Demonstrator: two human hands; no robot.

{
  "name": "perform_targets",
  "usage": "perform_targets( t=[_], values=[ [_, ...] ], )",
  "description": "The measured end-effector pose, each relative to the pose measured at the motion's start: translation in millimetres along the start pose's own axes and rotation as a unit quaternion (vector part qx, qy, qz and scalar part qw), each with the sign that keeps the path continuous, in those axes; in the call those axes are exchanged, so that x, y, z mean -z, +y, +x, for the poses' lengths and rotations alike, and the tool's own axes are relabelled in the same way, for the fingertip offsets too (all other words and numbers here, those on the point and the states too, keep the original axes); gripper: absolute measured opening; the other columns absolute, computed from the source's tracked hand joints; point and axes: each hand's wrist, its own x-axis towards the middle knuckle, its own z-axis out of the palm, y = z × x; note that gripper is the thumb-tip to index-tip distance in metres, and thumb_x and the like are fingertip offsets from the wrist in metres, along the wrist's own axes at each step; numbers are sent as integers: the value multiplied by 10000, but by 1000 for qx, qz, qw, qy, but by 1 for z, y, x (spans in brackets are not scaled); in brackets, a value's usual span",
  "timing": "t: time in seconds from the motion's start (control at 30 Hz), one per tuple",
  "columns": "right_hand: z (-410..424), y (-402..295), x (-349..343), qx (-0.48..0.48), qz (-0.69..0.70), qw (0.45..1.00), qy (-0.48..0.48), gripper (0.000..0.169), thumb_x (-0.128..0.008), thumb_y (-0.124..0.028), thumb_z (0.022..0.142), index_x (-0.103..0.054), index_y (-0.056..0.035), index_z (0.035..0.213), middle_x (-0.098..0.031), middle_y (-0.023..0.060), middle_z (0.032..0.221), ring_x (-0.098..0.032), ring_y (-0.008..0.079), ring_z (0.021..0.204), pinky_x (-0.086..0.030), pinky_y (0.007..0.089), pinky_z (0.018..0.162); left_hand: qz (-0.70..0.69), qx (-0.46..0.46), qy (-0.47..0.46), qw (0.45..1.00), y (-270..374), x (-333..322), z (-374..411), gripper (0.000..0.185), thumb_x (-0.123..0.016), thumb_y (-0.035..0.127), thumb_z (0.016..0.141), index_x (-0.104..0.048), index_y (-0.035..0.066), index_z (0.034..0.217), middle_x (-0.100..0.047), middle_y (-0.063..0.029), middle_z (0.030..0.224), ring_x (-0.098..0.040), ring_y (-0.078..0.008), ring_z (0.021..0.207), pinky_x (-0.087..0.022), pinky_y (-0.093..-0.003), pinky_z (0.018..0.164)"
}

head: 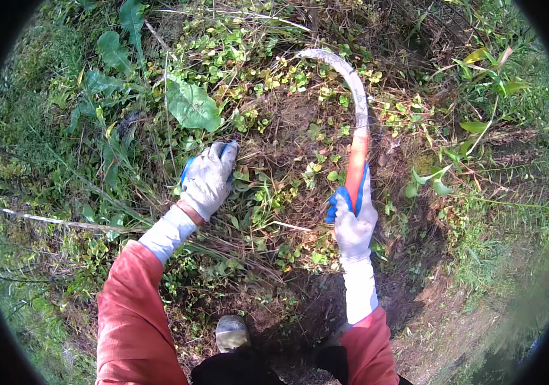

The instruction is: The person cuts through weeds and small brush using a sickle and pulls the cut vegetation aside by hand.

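Note:
My right hand (355, 219), in a white work glove with blue on the palm side, is closed around the orange handle of a sickle (360, 108). The pale curved blade points away from me, and its tip bends left above low leafy plants (274, 82). In a similar glove, my left hand (212, 175) rests back upward on the weeds, left of the sickle. Its fingers are partly hidden, so I cannot tell whether they grip any stems. A broad green leaf (192, 107) stands just beyond that hand.
Taller weeds (113, 53) grow at the left, and leafy stems (488, 122) lean in from the right. A dry pale stalk (63, 222) lies at the left. One shoe (232, 333) stands near the bottom, with bare soil (428, 332) to the lower right.

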Motion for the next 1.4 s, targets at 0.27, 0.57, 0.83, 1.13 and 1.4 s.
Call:
perform_targets(
  t=[0.27,0.57,0.83,1.13,1.4],
  values=[
    [-7,41,-12,134,-205,968,-63,654,-593,-84,804,-289,-78,1382,-626,175,800,-623,246,634,-497,313,616,64,104,-31,992,-18,0,149,630,-554,92,754,-319,75,1339,-446,-182,1275,-491,-328,1125,-464,-398,863],
    [57,18,-38,166,-337,923,-89,628,-604,-123,789,-327,-4,1339,-585,217,750,-581,370,651,-430,445,562,51,39,-27,998,-36,-15,151,211,-546,101,720,-623,64,913,-637,-155,849,-620,-329,827,-497,-390,743],
    [-93,73,42,-70,-97,985,-127,670,-519,-10,820,-259,-173,1416,-561,11,729,-509,81,563,-442,231,505,85,6,-91,992,-71,-8,42,465,-653,128,654,-548,101,1106,-576,-122,1021,-558,-307,936,-452,-388,828],
    [-51,10,48,-115,59,989,-73,683,-536,54,818,-272,-163,1409,-538,9,762,-472,63,550,-416,209,478,47,59,-209,975,-28,-5,-216,492,-664,169,622,-524,61,1080,-577,-139,985,-562,-314,859,-456,-418,698],
    [-58,51,83,-6,-153,980,-130,620,-491,26,822,-319,-144,1394,-551,-19,762,-461,68,553,-423,222,506,10,-39,-127,991,36,69,-139,824,-690,290,703,-269,34,1364,-422,-234,1239,-487,-365,1016,-426,-433,812]
  ],
)
